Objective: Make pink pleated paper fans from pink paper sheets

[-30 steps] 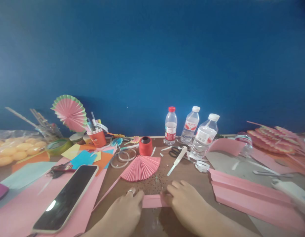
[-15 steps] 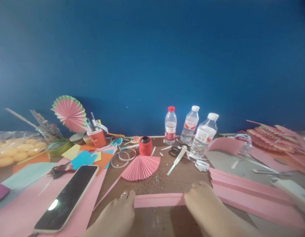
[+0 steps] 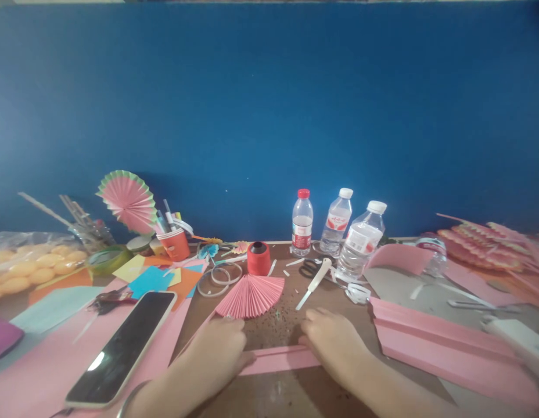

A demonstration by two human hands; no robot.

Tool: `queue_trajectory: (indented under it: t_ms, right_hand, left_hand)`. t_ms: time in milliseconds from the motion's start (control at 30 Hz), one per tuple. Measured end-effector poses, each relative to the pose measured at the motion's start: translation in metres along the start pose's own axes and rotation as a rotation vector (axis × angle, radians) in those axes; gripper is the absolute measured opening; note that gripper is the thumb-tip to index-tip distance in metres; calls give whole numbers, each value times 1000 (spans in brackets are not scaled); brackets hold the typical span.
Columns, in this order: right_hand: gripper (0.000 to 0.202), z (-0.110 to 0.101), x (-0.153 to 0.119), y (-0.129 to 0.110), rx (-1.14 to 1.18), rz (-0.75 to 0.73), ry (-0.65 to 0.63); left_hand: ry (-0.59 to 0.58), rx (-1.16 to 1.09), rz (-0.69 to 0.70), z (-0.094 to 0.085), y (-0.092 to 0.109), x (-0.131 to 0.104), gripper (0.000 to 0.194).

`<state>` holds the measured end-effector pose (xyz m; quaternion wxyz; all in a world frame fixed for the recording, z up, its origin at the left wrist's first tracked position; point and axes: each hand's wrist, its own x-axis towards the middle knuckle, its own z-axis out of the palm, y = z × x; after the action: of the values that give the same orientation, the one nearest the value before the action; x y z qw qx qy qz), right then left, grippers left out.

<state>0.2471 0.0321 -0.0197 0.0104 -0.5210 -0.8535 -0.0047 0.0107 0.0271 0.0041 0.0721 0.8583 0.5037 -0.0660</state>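
A narrow folded strip of pink paper [image 3: 280, 360] lies across the brown table near its front. My left hand [image 3: 217, 348] is closed at the strip's left end, with the thumb on the paper. At the right end my right hand [image 3: 330, 337] has curled fingers, pinching the strip. Just beyond my left hand, a pleated pink paper fan [image 3: 252, 296] is spread in front of a red thread spool [image 3: 258, 259]. A white-handled cutter [image 3: 314, 283] lies beyond my right hand.
To the left are a phone [image 3: 124, 348], coloured papers and an orange cup [image 3: 173, 244] of pens. Three bottles, one a red-capped bottle [image 3: 301, 223], stand at the back. Scissors [image 3: 310, 267] and a folded pink sheet [image 3: 448, 342] lie right of centre.
Both hands have moved forward over the strip; the left thumb now shows on it. The right hand has shifted slightly left. The view has tilted up a little.
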Motion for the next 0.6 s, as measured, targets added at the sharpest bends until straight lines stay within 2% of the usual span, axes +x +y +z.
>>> queue_trajectory:
  t_ms: [67, 167, 233, 333, 433, 600]
  right_hand:
    - [6, 10, 1, -4, 70, -63, 72]
    - [8, 24, -1, -12, 127, -211, 124]
    - [8, 33, -2, -18, 175, -252, 148]
    - [12, 39, 2, -25, 346, -185, 152]
    - [16, 33, 5, -28, 505, -106, 107]
    - [19, 22, 3, -30, 451, -80, 61]
  left_hand:
    - [-12, -12, 13, 4, 0, 6, 32]
    - [27, -135, 26, 8, 3, 7, 15]
    - [51, -235, 41, 8, 5, 6, 11]
    - [44, -320, 44, 9, 7, 6, 13]
    - [39, -343, 43, 9, 8, 5, 14]
    - [124, -311, 61, 14, 8, 2, 15]
